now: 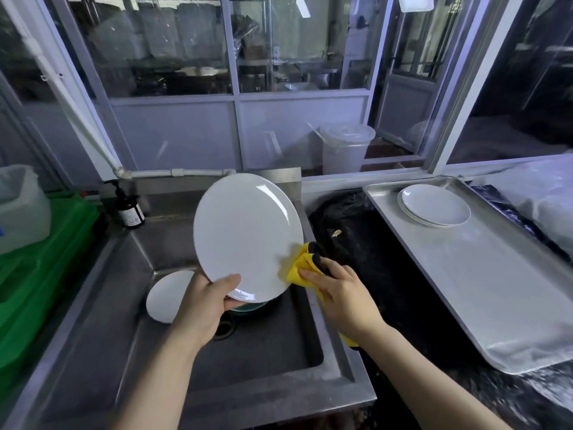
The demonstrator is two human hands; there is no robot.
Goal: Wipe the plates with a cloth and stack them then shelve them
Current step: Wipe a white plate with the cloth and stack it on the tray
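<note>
The white plate [245, 234] is up over the sink [217, 346], tilted nearly on edge with its face toward the camera. The left hand [210, 301] grips it at the lower rim, thumb lying across the front and fingers curled behind, forearm rising from the lower left. Against the plate's lower right edge sits the yellow cloth [302, 265], bunched and showing a dark trim. The right hand [341, 297] clutches that cloth with fingers folded round it, knuckles up, and presses it to the rim; its forearm runs in from the lower right corner, crossing the sink's right wall. A tail of the cloth hangs below the wrist.

Down in the sink, under the left hand, a second white plate [167, 297] lies partly hidden by the wrist, and a teal thing just beneath the held plate is mostly covered, so I cannot tell what it is.

Right of the sink, past a dark strip of worktop [372, 259], a steel tray [496, 290] carries a short stack of plates [434, 209] at its far end, well apart from both hands. At the sink's far left corner stands a brown pump bottle [128, 206], with a green crate [46, 268] further left.
</note>
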